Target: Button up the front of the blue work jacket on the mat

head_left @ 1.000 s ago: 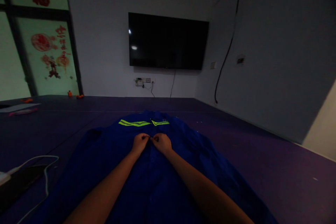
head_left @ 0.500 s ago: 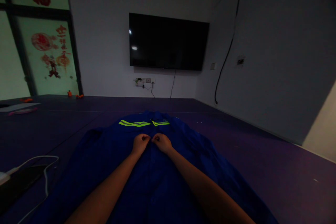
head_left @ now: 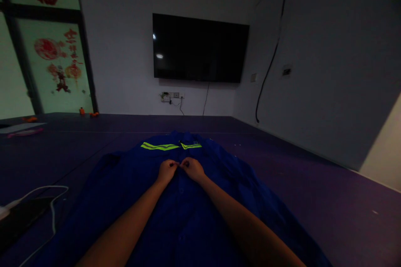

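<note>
A blue work jacket [head_left: 178, 217] with yellow-green reflective strips [head_left: 160, 147] across the chest lies spread out, its collar end away from me. Both of my hands are at its front opening, just below the strips. My left hand [head_left: 167, 171] is closed in a pinch on one edge of the jacket front. Opposite it, my right hand [head_left: 192, 169] pinches the other edge, and the fingertips of the two hands almost touch. Whether a button lies between the fingers is too dark and small to tell.
Purple floor [head_left: 297, 179] surrounds the jacket. At the left lie a dark flat object [head_left: 29, 219] and a white cable [head_left: 53, 212]. Small orange things [head_left: 93, 114] sit by the glass door [head_left: 62, 66]. A television [head_left: 200, 48] hangs on the far wall.
My fingertips have come slightly closer together at the jacket's front opening. The whole view has shifted a little; the jacket lies as before.
</note>
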Motion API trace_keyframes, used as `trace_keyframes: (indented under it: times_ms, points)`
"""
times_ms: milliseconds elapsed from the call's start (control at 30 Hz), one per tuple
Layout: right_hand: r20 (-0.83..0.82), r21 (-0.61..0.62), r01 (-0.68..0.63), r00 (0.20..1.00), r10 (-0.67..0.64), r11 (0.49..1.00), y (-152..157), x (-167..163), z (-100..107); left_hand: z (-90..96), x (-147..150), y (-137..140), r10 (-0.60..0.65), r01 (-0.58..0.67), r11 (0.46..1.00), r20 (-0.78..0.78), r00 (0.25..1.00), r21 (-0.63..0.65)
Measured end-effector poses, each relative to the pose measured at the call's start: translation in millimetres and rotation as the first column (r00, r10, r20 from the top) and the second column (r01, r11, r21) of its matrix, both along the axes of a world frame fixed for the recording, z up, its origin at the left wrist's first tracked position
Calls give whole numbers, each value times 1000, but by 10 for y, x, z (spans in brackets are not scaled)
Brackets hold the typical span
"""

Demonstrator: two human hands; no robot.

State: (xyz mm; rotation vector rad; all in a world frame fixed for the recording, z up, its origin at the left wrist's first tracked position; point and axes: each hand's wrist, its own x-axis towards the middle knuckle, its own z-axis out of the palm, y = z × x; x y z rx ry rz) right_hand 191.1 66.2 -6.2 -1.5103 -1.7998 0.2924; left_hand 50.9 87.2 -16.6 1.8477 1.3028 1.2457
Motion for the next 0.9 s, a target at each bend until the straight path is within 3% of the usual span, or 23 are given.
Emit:
trace_keyframes:
  times_ms: [467, 733, 900]
  points:
    - [-24, 39, 30, 999, -29, 999, -54, -36, 25, 45, -10, -45, 22, -22, 1000, 97, 995, -3]
    - [79, -32, 43, 996, -40, 999, -81, -45, 41, 70, 3, -88, 6, 17, 995, 237, 971, -94]
    - [84, -47, 50, 995, -46, 998, -60, -42, 28, 74, 10, -85, 23, 1, 995, 234, 972, -102]
